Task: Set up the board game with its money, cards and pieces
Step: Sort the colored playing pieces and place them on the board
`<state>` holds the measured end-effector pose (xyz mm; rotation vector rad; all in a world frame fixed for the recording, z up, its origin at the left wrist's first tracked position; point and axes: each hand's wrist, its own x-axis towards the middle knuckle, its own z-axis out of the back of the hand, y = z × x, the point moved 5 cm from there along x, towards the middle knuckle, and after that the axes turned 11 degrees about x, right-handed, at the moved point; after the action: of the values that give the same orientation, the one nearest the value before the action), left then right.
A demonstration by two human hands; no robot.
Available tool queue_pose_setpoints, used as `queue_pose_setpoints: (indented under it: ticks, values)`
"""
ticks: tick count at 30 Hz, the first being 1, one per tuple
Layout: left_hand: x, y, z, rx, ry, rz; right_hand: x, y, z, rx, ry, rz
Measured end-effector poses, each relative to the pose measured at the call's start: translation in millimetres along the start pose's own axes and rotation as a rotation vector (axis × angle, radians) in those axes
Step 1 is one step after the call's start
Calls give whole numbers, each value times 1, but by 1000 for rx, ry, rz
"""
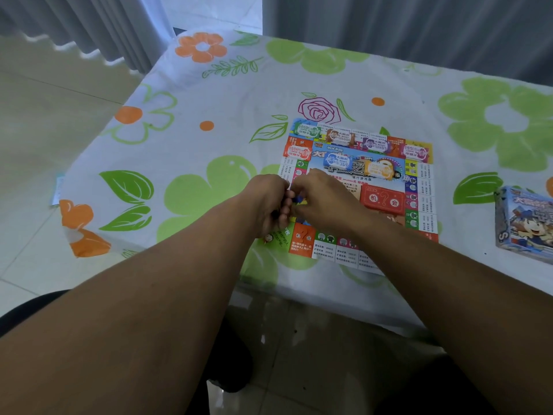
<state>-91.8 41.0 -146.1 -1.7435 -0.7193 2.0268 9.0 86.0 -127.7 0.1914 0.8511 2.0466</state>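
A wide surface (209,94) under a white cloth printed with green and orange flowers fills most of the view, with grey curtains (419,31) hanging behind its far edge and pale floor tiles (45,121) to the left. The game board (426,202) lies flat on the near half of the surface, close to the front edge and slightly turned. Well to its right, at the frame's edge, sits the blue game box (523,226), which does not touch the board. Both bare forearms reach in from below and meet over the board's near left part. The left grip (266,202) has its fingers curled round a clutch of small pieces (296,200), of which only bits of blue and yellow show. The right grip (323,199) presses up against it with bent fingers; their tips are hidden, so I cannot tell whether they grasp anything. A red card stack (384,199) rests face down in the board's centre, just right of the right grip. Seven small stacks of money lie on the board's far part: green (305,130), brown (339,137), purple (374,144) and pink (416,151) along the far border, red (297,151) at the left border, blue (338,161) and orange (380,170) nearer the middle. A tiny white die (406,178) sits beside the orange stack.
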Motion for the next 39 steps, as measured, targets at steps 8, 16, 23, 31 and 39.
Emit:
queue_pose_setpoints:
  ticks: [8, 16, 23, 31, 39]
  values:
    - [-1, 0, 0, -3, -1, 4, 2, 3, 6, -44, 58, -56]
    - [-2, -1, -2, 11, -1, -15, 0, 9, 5, -166, 50, -67]
    - [0, -1, -1, 25, 1, -13, 0, -5, 12, -6, -6, -121]
    - [-2, -5, -2, -1, 12, -14, -5, -17, 23, 213, -48, -205]
    - [-4, -9, -12, 16, 37, -39, -8, -4, 53, 385, -145, -156]
